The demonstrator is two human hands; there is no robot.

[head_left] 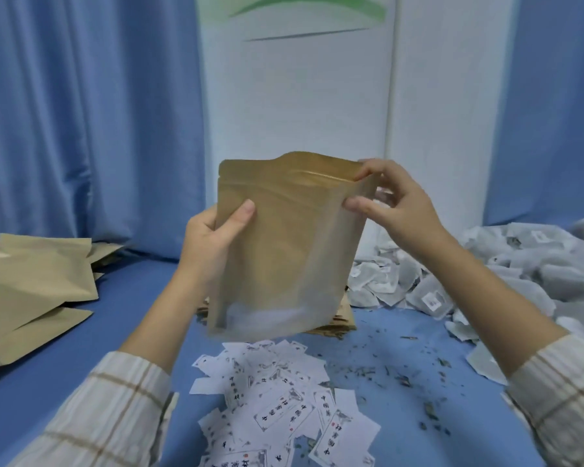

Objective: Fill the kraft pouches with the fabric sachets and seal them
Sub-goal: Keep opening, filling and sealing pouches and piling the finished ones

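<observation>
On my far left a stack of flat kraft pouches (31, 281) lies on the blue bench (81, 348), its lower corners near the bench's front edge, so a careless sweep of the sleeve there could push some off. Between that stack and my left hand (213, 241) the blue surface offers the widest room to set anything down. The left hand grips the raised pouch (284, 244) by its left side, thumb across the front and fingers behind, holding it upright in the air above the bench. The pouch looks blurred and something pale shows low inside it, probably sachets, though I cannot be sure. Directly below, a scatter of printed paper labels (277, 399) covers the near middle of the bench; lowering the pouch there would likely skid or scatter them. My right hand (395, 207) pinches the pouch's top right corner at the zip line, thumb and fingers closed on it. I judge the risk here to be a partial seal: if the strip is pressed unevenly, or a sachet corner catches in it, the pouch stays open in places. Loose dried bits (402, 369) litter the bench right of the labels and could foul the zip. Furthest right, the heap of fabric sachets (506, 274) crowds that side, leaving little room for my forearm.
</observation>
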